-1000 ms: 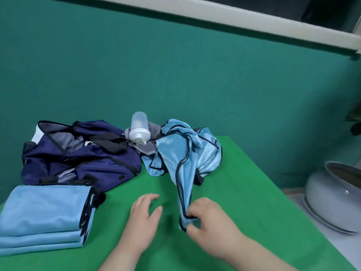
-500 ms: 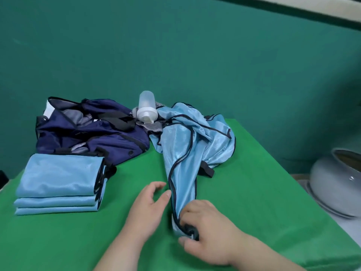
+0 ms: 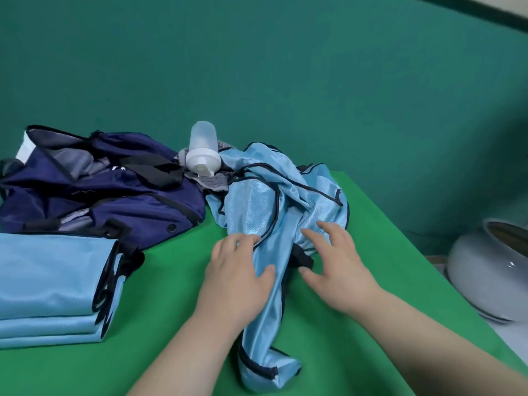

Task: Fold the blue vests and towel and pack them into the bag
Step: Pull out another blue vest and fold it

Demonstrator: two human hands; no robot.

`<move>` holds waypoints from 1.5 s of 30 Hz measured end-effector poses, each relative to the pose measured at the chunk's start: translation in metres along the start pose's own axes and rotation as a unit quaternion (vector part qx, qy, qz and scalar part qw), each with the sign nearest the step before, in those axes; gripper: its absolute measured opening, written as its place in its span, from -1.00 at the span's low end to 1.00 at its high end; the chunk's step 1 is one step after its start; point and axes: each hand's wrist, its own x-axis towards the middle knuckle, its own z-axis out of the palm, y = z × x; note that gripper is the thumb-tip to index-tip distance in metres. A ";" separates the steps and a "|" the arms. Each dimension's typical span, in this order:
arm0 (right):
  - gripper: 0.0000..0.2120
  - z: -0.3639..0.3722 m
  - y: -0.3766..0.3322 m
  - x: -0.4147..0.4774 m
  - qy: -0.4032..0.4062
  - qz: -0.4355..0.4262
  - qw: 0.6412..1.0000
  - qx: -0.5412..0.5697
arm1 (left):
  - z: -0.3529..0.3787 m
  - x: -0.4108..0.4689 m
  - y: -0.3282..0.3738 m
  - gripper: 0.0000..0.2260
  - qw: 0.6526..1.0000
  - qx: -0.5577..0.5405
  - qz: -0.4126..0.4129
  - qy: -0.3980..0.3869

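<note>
Loose vest [image 3: 270,318] lies on the table [image 3: 328,361] as one long twisted rope. Its long axis runs near to far. The near end is bunched between the two forearms, and the far end fans into a crumpled heap, leaning slightly right.

Left hand [image 3: 237,272] rests on the rope's left edge about mid-length, with fingers relaxed and the thumb laid over the cloth. It does not look like a firm grip. Right hand [image 3: 338,270] sits just to the right of the rope with its fingers spread apart. Its fingertips [image 3: 323,225] touch the lower edge of the far heap, and nothing is held.

The hands flank the vest on either side at about the same depth. The left is the closer of the two, being already on the cloth.

Judgement: the vest needs opening out flat before folding, so the pull should go sideways, across the long axis, with each hand taking its own edge.

Elsewhere: a stack [image 3: 51,281] of folded vests at near left; the bag [image 3: 114,192] open behind it; the towel [image 3: 213,182] unfolded under a bottle [image 3: 203,151], between the bag and the heap.
</note>
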 end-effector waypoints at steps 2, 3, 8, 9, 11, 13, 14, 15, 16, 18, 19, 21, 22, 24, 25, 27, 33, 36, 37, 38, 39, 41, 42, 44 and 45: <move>-0.18 0.002 0.008 0.015 -0.006 0.015 1.000 -0.014 | 0.009 0.021 0.001 -0.50 0.999 0.028 0.012 0.009; -0.13 0.003 0.011 0.023 -0.006 0.016 1.000 -0.019 | 0.013 0.032 0.002 -0.49 0.999 0.043 0.014 0.011; 0.08 0.010 0.027 0.059 -0.018 0.013 0.999 -0.045 | 0.035 0.084 0.010 -0.48 0.982 0.186 0.028 -0.014; 0.10 0.012 0.030 0.065 -0.018 0.011 0.998 -0.054 | 0.036 0.091 0.012 -0.54 0.976 0.215 0.015 -0.034; 0.10 0.016 0.035 0.079 -0.024 0.012 0.998 -0.060 | 0.040 0.101 0.010 -0.81 0.973 0.223 -0.001 -0.063; 0.04 0.019 0.040 0.091 -0.034 0.014 0.998 -0.055 | 0.039 0.103 0.006 -0.91 0.974 0.214 -0.008 -0.079; 0.01 0.021 0.043 0.097 -0.037 0.013 0.998 -0.051 | 0.037 0.102 0.004 -0.87 0.972 0.217 -0.002 -0.085; -0.02 0.022 0.047 0.102 -0.038 0.009 0.998 -0.050 | 0.033 0.101 0.002 -0.89 0.973 0.216 -0.002 -0.075; -0.05 0.023 0.051 0.107 -0.039 0.005 0.998 -0.048 | 0.029 0.100 -0.002 -0.89 0.975 0.215 0.001 -0.062; -0.09 0.025 0.059 0.118 -0.038 0.004 0.998 -0.045 | 0.016 0.094 -0.009 -0.78 0.976 0.213 -0.009 -0.038; -0.10 0.027 0.063 0.123 -0.035 0.007 0.998 -0.043 | 0.009 0.089 -0.012 -0.75 0.979 0.203 -0.015 -0.026; -0.10 0.028 0.067 0.134 -0.030 0.013 0.999 -0.041 | -0.004 0.077 -0.016 -0.72 0.984 0.178 -0.020 -0.004; -0.09 0.029 0.067 0.139 -0.031 0.013 0.999 -0.041 | -0.009 0.069 -0.016 -0.72 0.985 0.169 -0.023 -0.001; -0.05 0.030 0.067 0.147 -0.044 0.009 0.998 -0.046 | -0.017 0.055 -0.015 -0.74 0.986 0.164 -0.033 -0.002; -0.02 0.029 0.067 0.149 -0.056 0.005 0.997 -0.048 | -0.021 0.048 -0.015 -0.75 0.987 0.159 -0.038 0.004; 0.02 0.027 0.068 0.148 -0.081 -0.003 0.995 -0.059 | -0.031 0.037 -0.014 -0.74 0.988 0.145 -0.055 0.026; 0.07 0.010 0.061 0.125 -0.101 0.031 0.991 -0.087 | -0.059 0.012 -0.008 -0.74 0.991 0.106 -0.071 0.051; 0.00 -0.007 0.032 0.104 -0.077 0.007 0.995 -0.063 | -0.072 -0.002 0.002 -0.72 0.993 0.085 -0.069 0.044; -0.04 -0.013 0.021 0.095 -0.072 -0.010 0.996 -0.049 | -0.076 -0.007 0.005 -0.72 0.993 0.078 -0.067 0.048; -0.07 -0.018 0.009 0.085 -0.070 -0.030 0.997 -0.033 | -0.081 -0.011 0.009 -0.72 0.994 0.071 -0.068 0.051; -0.10 -0.022 -0.003 0.076 -0.068 -0.054 0.996 -0.012 | -0.085 -0.016 0.012 -0.71 0.994 0.064 -0.068 0.050; -0.15 -0.032 -0.025 0.055 -0.058 -0.107 0.992 0.046 | -0.095 -0.028 0.020 -0.71 0.995 0.056 -0.063 0.044; -0.15 -0.038 -0.036 0.045 -0.057 -0.135 0.986 0.076 | -0.100 -0.034 0.024 -0.70 0.996 0.049 -0.062 0.045; -0.14 -0.051 -0.053 0.025 -0.081 -0.181 0.972 0.125 | -0.113 -0.048 0.032 -0.69 0.996 0.029 -0.058 0.059; -0.14 -0.058 -0.060 0.015 -0.094 -0.199 0.966 0.139 | -0.120 -0.055 0.037 -0.67 0.996 0.019 -0.054 0.067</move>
